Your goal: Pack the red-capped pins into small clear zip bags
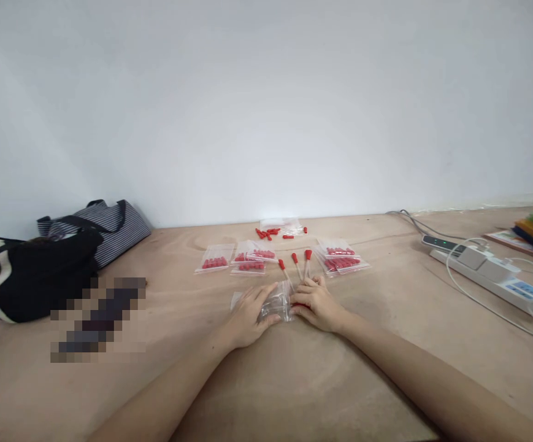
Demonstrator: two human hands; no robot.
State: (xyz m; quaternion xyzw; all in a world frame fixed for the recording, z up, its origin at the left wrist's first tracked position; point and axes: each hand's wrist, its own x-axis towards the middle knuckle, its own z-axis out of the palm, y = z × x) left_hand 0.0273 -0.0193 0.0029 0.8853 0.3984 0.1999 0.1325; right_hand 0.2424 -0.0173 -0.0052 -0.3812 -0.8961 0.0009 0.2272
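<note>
A small clear zip bag [278, 303] lies flat on the table between my two hands. My left hand [248, 316] grips its left side, fingers along the top edge and thumb at the bottom. At the bag's right edge, my right hand [319, 305] has its fingers bent over a small red rubber bulb [299, 304], mostly hidden beneath them. Just beyond the hands stand out a few thin clear droppers with red bulbs: one on the left [281, 264], one in the middle [294, 258], and one on the right [308, 255]. Their lower ends are partly hidden.
Bags of red bulbs lie at left [214, 258], centre [251, 256] and right [342, 258]. Loose red bulbs [268, 233] sit near the wall beside clear bags [279, 225]. A power strip [491, 276] with cables is right; a striped bag [105, 227] and black bag [40, 276] are left.
</note>
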